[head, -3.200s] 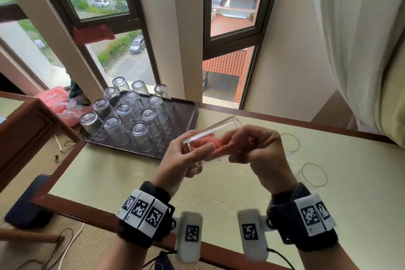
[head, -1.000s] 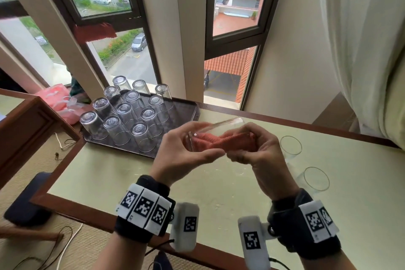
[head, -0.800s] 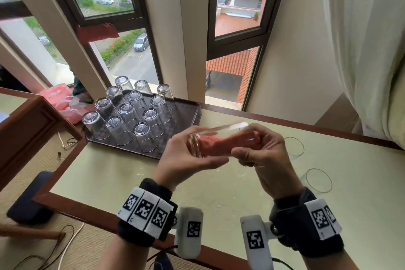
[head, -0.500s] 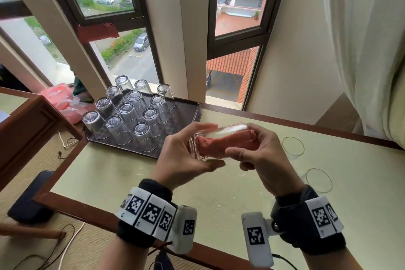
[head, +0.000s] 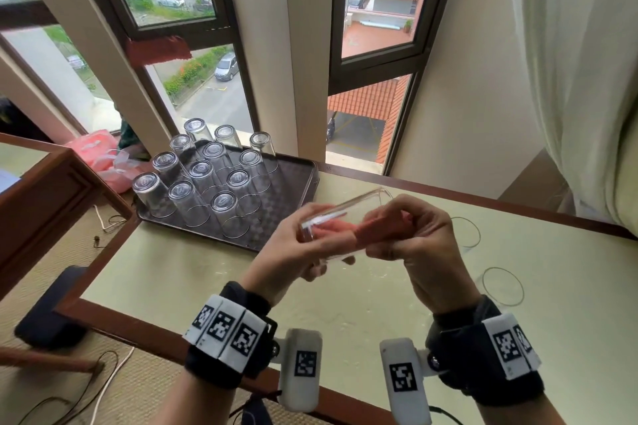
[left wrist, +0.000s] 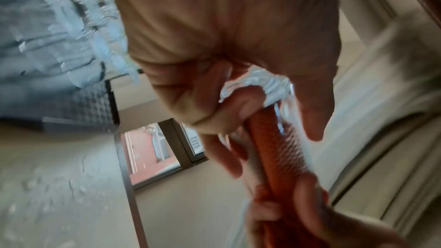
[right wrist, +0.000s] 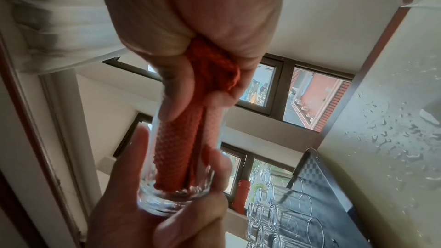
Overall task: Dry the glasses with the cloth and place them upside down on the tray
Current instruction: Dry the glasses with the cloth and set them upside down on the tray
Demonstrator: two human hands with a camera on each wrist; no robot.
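Glass: we hold it on its side above the table, base toward our left, open mouth toward our right and tipped slightly up.
Left hand: our fingers and thumb are curled round the thick base of the glass; from the right wrist the fingertips lie along its wall.
Right hand: our fingers are closed on the bunched end of the cloth at the mouth of the glass, the thumb lying against the rim.
Cloth: orange-red and waffle-textured, we have it rolled and pushed inside the glass so its end reaches the base; the rest is bunched in our right palm.
Tray: dark, with a checkered floor, at the far left of the table by the window, well apart from our hands.
Glasses on the tray: we count eleven, all upside down, in rows over the left and middle part.
Other glasses: two stand mouth up on the table to our right, one just behind the right hand, one nearer us.
Table surface: we see water droplets on it from both wrist views.
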